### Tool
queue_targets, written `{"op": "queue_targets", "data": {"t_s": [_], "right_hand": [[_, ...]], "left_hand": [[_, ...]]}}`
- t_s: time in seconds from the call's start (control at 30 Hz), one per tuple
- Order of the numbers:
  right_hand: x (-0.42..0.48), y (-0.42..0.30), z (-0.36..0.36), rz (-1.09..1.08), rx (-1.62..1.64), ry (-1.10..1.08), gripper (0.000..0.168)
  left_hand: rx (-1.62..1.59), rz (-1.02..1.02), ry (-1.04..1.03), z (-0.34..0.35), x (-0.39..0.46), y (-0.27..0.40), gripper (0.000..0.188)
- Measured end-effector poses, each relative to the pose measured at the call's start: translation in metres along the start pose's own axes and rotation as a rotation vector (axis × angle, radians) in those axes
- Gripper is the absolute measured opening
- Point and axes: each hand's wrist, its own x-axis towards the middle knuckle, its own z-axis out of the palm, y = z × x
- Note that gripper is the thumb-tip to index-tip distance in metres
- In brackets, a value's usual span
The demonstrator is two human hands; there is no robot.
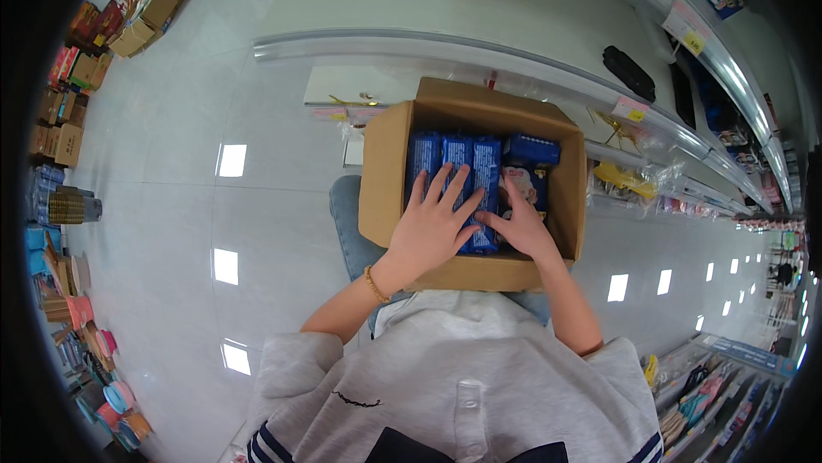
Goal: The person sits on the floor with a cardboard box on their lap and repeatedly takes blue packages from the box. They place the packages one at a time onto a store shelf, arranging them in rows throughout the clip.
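An open cardboard box rests against my lap, its left flap folded outward. Inside, several blue plastic packs stand in a row on the left. On the right lie another blue pack and, below it, a dark blue pack with a printed picture. My left hand lies with fingers spread over the row of packs. Beside it, my right hand reaches into the box, its thumb at the rightmost pack of the row and its fingers over the picture pack. Neither hand clearly grips anything.
Ahead is a metal store shelf with clear price rails. A black object lies on it at the right. Lower shelves hold bagged goods. Cartons and buckets line the far left beyond the tiled floor.
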Motion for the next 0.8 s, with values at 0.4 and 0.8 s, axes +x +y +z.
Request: {"op": "queue_targets", "data": {"t_s": [0.4, 0.8], "right_hand": [[-0.032, 0.020, -0.020, 0.033, 0.242, 0.117, 0.092], [-0.060, 0.015, -0.027, -0.440, 0.175, 0.614, 0.057]], "left_hand": [[0.026, 0.025, -0.041, -0.002, 0.004, 0.008, 0.063], [0.134, 0.378, 0.226, -0.077, 0.121, 0.057, 0.051]]}}
